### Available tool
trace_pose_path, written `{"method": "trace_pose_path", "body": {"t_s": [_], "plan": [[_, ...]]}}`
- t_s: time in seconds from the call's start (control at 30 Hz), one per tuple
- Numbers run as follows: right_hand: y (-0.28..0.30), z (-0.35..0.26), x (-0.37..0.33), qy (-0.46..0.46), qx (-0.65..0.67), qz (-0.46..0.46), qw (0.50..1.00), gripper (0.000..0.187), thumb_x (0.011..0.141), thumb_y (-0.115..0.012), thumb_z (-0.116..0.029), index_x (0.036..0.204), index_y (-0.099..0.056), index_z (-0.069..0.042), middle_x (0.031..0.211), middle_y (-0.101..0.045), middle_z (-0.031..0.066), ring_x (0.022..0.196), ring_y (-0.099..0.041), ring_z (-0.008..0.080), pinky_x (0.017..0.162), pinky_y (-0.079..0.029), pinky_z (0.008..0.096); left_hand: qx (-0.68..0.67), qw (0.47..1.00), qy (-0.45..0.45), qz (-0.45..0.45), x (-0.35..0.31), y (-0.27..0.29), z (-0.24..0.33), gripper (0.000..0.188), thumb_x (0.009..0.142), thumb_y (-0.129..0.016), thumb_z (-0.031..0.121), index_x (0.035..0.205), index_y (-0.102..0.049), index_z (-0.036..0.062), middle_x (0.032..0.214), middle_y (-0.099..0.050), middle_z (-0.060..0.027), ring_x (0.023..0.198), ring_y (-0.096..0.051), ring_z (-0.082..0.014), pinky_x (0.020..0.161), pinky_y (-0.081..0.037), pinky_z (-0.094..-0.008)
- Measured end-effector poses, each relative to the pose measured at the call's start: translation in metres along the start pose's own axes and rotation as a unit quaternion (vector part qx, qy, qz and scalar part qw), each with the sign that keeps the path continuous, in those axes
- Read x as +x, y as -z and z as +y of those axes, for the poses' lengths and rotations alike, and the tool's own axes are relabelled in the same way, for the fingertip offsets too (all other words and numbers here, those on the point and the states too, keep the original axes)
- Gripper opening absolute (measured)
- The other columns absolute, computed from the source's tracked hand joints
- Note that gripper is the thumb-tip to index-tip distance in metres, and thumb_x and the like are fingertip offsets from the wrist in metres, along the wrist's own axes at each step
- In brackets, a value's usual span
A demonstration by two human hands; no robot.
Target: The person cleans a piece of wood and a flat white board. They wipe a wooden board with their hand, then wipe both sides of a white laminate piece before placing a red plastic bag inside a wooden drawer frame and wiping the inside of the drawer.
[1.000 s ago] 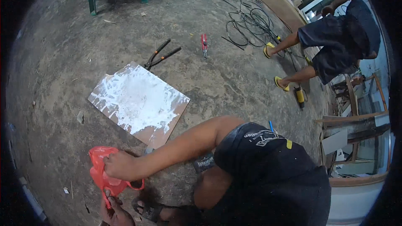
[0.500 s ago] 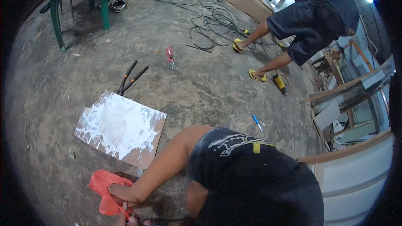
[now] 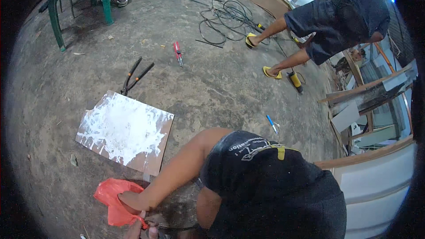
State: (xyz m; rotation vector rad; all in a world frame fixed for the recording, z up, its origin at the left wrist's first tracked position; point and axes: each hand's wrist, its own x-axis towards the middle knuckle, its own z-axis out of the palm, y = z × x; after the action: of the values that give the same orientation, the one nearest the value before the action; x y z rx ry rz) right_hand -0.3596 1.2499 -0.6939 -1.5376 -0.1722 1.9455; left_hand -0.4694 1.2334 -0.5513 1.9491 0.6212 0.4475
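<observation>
A red plastic bag (image 3: 116, 214) lies on the floor at the lower left. My right hand (image 3: 132, 201) reaches in from the right and dips into the bag's mouth; its fingers are hidden inside. At the lower edge my left hand (image 3: 142, 228) is closed, pinching the bag's rim between thumb and fingers. Just beyond the bag lies a brown board (image 3: 155, 157) smeared with a white, paste-like coating (image 3: 124, 128). A flat grey piece (image 3: 148, 177) shows at the board's near edge, partly behind my forearm.
Long-handled pincers (image 3: 133, 77) touch the board's far edge. Farther off lie a red-handled tool (image 3: 178, 54), a blue pen-like item (image 3: 272, 124), a yellow-black tool (image 3: 295, 82) and coiled cables (image 3: 230, 17). A green chair (image 3: 55, 17) stands far left; a person in yellow sandals (image 3: 341, 22) stands far right.
The whole view has shifted slightly. Red plastic now spreads more openly around my right hand, which stays in the bag. My left hand still grips the rim, showing a little more.
</observation>
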Motion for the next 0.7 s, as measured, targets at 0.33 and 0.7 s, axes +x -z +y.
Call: {"method": "trace_pose_path", "body": {"t_s": [0.33, 0.7], "plan": [[0.012, 0.032, 0.079, 0.393, -0.656, -0.102, 0.636, 0.03, 0.085, -0.051, -0.031, 0.088, -0.064, -0.004, 0.093, -0.066, 0.0159, 0.082, -0.063, 0.0281, 0.07, -0.049, 0.044, 0.019, 1.0, 0.025, -0.006, -0.006, -0.013, -0.007, 0.047, 0.089, -0.065, 0.032, 0.117, -0.06, -0.005, 0.085, -0.063, -0.0102, 0.073, -0.057, -0.0188, 0.065, -0.046, -0.0305], [0.057, -0.041, 0.003, 0.518, -0.495, 0.002, 0.698, 0.021, 0.077, -0.06, -0.025, 0.078, -0.07, -0.006, 0.079, -0.067, 0.0175, 0.076, -0.065, 0.0323, 0.068, -0.05, 0.0437, -0.199, 0.872, 0.193, 0.402, -0.018, 0.014, -0.03, 0.052, 0.097, -0.038, 0.041, 0.113, -0.056, -0.0049, 0.074, -0.056, -0.0045, 0.056, -0.046, -0.0108, 0.053, -0.041, -0.0239]]}}
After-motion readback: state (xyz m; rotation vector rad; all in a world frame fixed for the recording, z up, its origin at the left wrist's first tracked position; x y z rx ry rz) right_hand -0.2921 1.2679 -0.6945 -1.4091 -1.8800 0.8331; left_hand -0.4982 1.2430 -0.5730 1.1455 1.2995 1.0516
